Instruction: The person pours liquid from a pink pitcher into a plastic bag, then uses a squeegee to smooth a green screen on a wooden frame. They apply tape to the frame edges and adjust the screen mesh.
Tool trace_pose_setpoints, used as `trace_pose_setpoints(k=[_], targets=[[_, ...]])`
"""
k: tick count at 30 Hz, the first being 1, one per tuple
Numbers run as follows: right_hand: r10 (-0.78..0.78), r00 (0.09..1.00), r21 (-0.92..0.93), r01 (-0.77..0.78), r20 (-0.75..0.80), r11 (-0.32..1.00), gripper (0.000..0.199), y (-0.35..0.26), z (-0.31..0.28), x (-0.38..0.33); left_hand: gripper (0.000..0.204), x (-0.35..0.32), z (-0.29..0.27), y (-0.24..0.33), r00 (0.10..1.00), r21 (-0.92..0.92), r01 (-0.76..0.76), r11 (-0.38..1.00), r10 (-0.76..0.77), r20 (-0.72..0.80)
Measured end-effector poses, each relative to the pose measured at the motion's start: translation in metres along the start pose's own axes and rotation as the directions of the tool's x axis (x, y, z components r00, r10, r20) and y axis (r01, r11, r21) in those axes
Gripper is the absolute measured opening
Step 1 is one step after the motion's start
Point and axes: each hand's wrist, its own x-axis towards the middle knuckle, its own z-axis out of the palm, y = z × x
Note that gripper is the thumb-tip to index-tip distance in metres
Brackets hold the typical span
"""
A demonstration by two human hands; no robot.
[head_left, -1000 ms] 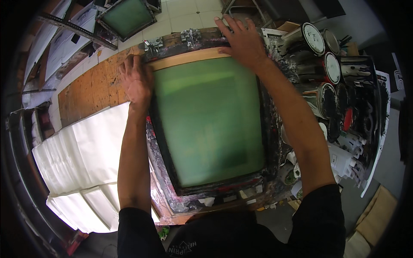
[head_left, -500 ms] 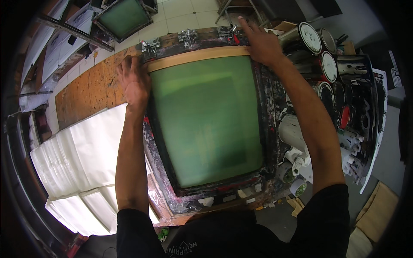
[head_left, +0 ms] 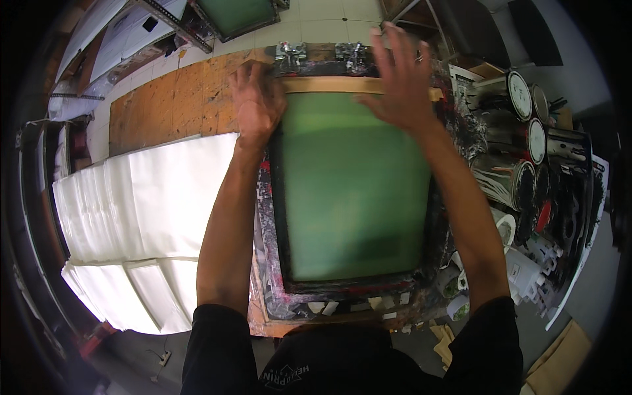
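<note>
A silk screen (head_left: 359,191) with green mesh and a dark, ink-stained frame lies flat on the worktable in front of me. Across its far edge runs a tan strip (head_left: 329,84); whether it is tape or a slat I cannot tell. At the strip's left end, my left hand (head_left: 258,105) rests with bent fingers by the frame's far left corner; what it pinches, if anything, is hidden. Over the strip's right part, my right hand (head_left: 405,92) is open, fingers spread and slightly blurred, holding nothing. Metal hinge clamps (head_left: 352,56) sit just beyond the strip.
White sheets (head_left: 158,204) are stacked on the left, beside a bare wooden board (head_left: 174,102). Paint cans (head_left: 517,95) and white bottles (head_left: 526,270) crowd the right side. Another green screen (head_left: 237,14) stands at the far side near a metal rack (head_left: 174,26).
The view has shifted, so the screen appears farther right. My right hand has come off the far right corner, opened and moved inward, exposing the strip's right end. My left hand stays at the left corner.
</note>
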Motion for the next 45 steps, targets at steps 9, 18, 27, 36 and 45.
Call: trace_pose_setpoints(k=[9,18,27,36,45], targets=[[-0.042,0.999,0.040,0.043,-0.012,0.998,0.119,-0.053,0.077,0.072,0.023,-0.003,0.010,-0.002,0.997,0.000,-0.041,0.999,0.041,-0.065],[0.117,0.985,-0.200,-0.141,-0.129,0.969,0.124,0.022,0.032,-0.001,0.028,-0.002,0.011,-0.001,0.999,0.060,0.026,0.998,-0.023,-0.042],[0.038,0.998,-0.016,-0.038,-0.046,0.999,0.119,-0.035,0.059,0.040,0.032,0.000,0.012,-0.010,0.999,0.116,-0.043,0.992,0.042,0.015],[0.551,0.826,-0.259,-0.509,0.123,0.821,0.099,0.066,-0.009,-0.041,0.036,-0.002,0.011,0.001,0.997,0.230,0.068,0.971,-0.060,-0.040],[0.664,0.571,-0.331,-0.583,0.482,0.742,0.048,0.108,-0.033,-0.021,0.037,-0.002,0.013,0.004,0.993,0.198,0.111,0.974,-0.115,0.005]])
